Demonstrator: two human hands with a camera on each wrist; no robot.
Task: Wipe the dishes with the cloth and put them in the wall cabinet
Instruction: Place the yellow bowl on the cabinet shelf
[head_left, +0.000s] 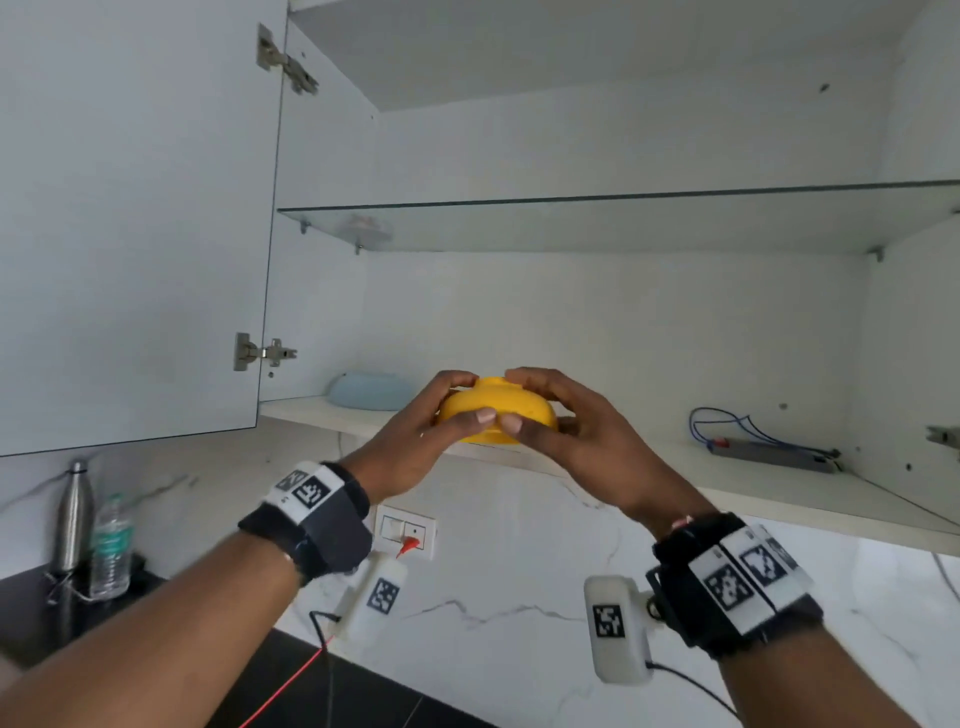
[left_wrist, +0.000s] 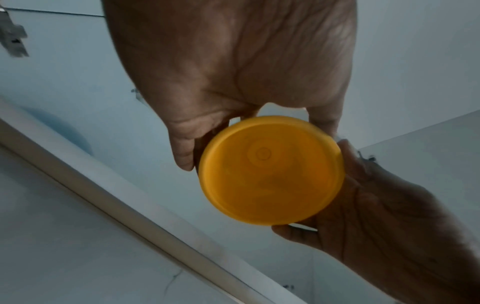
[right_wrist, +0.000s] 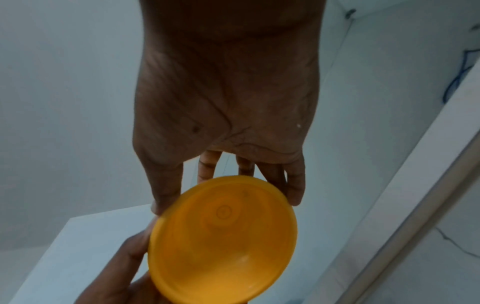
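Note:
A yellow bowl (head_left: 498, 410) is held upside down, its base up, at the front edge of the wall cabinet's bottom shelf (head_left: 727, 493). My left hand (head_left: 467, 397) grips its left side, thumb on the near wall and fingers curled over the base. My right hand (head_left: 519, 399) grips the right side the same way. The left wrist view shows the bowl's hollow inside (left_wrist: 270, 170) from below, and so does the right wrist view (right_wrist: 223, 236). A pale blue bowl (head_left: 369, 389) lies upside down on the same shelf, to the left. No cloth is in view.
The cabinet door (head_left: 130, 234) stands open at the left. A glass shelf (head_left: 623, 223) spans the cabinet above. A grey unit with blue cable (head_left: 769, 452) lies on the bottom shelf's right. On the counter at lower left stand a steel bottle (head_left: 72, 519) and a plastic bottle (head_left: 110, 545).

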